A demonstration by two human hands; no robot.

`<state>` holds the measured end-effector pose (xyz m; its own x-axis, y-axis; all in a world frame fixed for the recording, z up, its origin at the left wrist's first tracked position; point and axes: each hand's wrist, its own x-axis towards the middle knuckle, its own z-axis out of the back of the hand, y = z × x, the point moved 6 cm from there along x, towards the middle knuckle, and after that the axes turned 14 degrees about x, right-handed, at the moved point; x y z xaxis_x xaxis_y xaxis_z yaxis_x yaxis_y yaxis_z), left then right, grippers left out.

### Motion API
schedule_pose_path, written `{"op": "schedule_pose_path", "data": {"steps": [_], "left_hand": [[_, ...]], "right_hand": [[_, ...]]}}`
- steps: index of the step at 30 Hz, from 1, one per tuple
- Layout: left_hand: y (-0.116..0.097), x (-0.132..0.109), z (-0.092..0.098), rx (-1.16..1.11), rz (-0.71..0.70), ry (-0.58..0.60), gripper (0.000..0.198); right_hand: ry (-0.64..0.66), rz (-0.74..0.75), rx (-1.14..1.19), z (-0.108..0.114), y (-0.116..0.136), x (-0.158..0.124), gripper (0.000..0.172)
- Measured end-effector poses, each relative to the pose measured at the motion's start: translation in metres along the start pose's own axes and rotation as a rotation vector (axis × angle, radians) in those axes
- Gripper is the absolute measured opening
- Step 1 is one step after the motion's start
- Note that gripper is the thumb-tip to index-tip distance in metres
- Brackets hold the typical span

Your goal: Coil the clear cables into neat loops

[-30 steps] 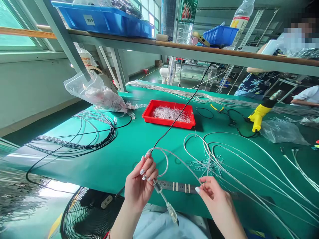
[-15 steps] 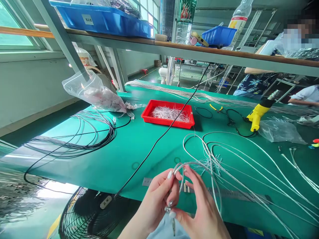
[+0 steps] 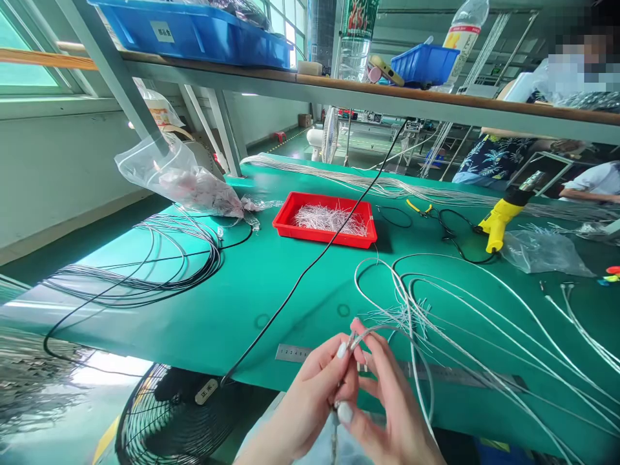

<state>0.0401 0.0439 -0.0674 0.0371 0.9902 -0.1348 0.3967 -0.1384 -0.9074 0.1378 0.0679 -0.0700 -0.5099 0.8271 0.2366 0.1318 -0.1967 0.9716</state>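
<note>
Near the front edge of the green table my left hand pinches a clear-jacketed cable between thumb and curled fingers. The cable bends over from there and runs off to the right. My right hand is closed around the same bend, its index fingertip at the top of the cable and its thumb low beside my left fingers. A cable end hangs beneath the hands; its tip between the fingers is mostly hidden. Under the hands lies a steel ruler, and short white offcuts are scattered behind them.
A red tray of white strands stands mid-table, crossed by a black cord. Coiled cables and a plastic bag lie left. A yellow heat gun and pliers lie right. A shelf spans above; a fan stands below.
Both hands have drawn closer together. The cable loop at the fingertips has become tighter, and the metal tip seen earlier between the fingers is now mostly covered. The view has shifted slightly.
</note>
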Motion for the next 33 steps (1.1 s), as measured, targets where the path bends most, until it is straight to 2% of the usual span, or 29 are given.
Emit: {"op": "schedule_pose_path", "data": {"steps": [3, 5, 8, 13, 20, 25, 28, 30, 33], "left_hand": [[0.001, -0.001, -0.006, 0.175, 0.003, 0.034, 0.035], [0.000, -0.001, -0.010, 0.285, 0.005, 0.070, 0.038], [-0.003, -0.002, -0.014, 0.357, -0.010, 0.101, 0.041], [-0.005, -0.002, -0.014, 0.358, -0.036, 0.140, 0.039], [-0.008, -0.002, -0.018, 0.332, -0.047, 0.222, 0.035], [-0.009, -0.003, -0.018, 0.365, -0.023, 0.142, 0.033], [-0.009, -0.002, -0.013, 0.420, -0.040, 0.073, 0.036], [-0.010, -0.001, -0.005, 0.368, -0.065, 0.019, 0.039], [-0.020, -0.002, 0.013, 0.160, -0.145, -0.061, 0.037]], "right_hand": [[-0.175, -0.234, 0.191, 0.008, -0.007, 0.003, 0.050], [-0.220, -0.323, 0.248, 0.013, -0.011, 0.005, 0.047], [-0.205, -0.328, 0.289, 0.018, -0.013, 0.010, 0.048], [-0.251, -0.336, 0.260, 0.023, -0.011, 0.011, 0.055], [-0.278, -0.356, 0.342, 0.022, -0.010, 0.011, 0.059], [-0.311, -0.369, 0.371, 0.023, -0.014, 0.009, 0.061], [-0.313, -0.339, 0.368, 0.023, -0.019, 0.010, 0.057], [-0.328, -0.279, 0.409, 0.025, -0.021, 0.011, 0.061], [-0.337, -0.216, 0.506, 0.027, -0.028, 0.007, 0.077]]}}
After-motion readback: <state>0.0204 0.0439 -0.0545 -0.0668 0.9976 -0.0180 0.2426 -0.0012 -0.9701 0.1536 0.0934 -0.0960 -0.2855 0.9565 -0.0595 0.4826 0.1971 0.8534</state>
